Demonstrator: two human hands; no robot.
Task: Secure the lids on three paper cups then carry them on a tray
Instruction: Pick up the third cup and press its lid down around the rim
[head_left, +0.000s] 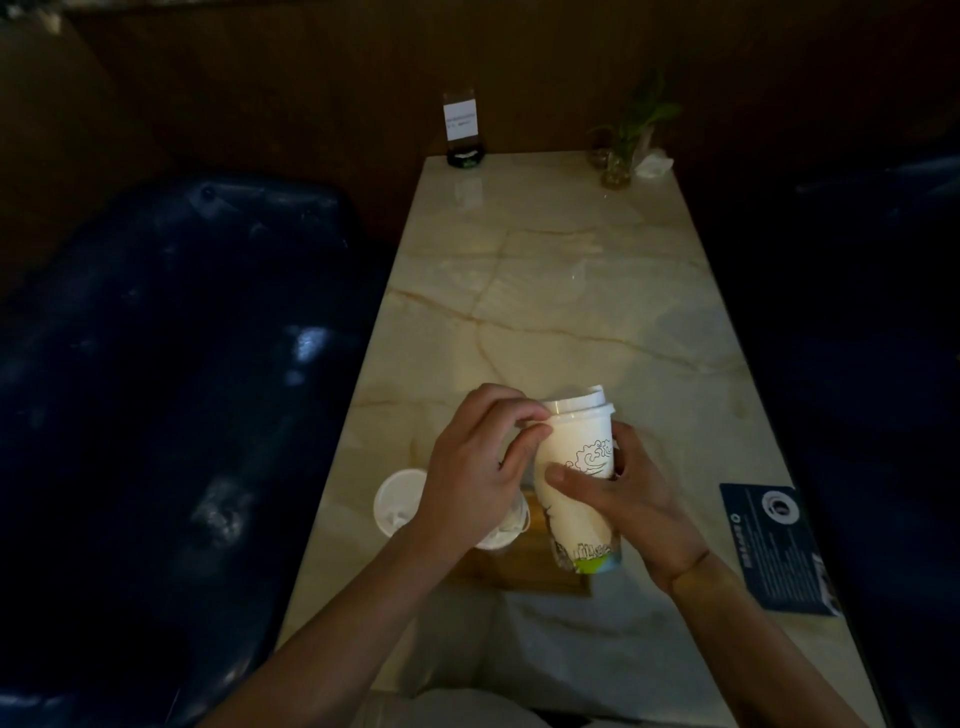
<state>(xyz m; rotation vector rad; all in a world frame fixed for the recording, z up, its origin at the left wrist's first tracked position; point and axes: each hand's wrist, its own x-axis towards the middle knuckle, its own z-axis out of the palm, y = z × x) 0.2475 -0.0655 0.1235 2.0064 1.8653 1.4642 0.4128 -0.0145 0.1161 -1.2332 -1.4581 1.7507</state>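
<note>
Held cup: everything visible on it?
The held cup is a tall white paper cup with a black line drawing on its side and a green and blue band near the base. A white lid sits on top. It is tilted, top leaning away, above the wooden tray. The right hand wraps its body; the left hand pinches at the lid rim.

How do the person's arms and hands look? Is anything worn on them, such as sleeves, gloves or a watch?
Both forearms are bare as far as the picture shows; no sleeves come into view. The left hand and the right hand have no gloves, and I see no rings. A thin dark band or thread circles the right wrist. The left wrist shows no watch or band. The light is dim, so small details may be missed.
</note>
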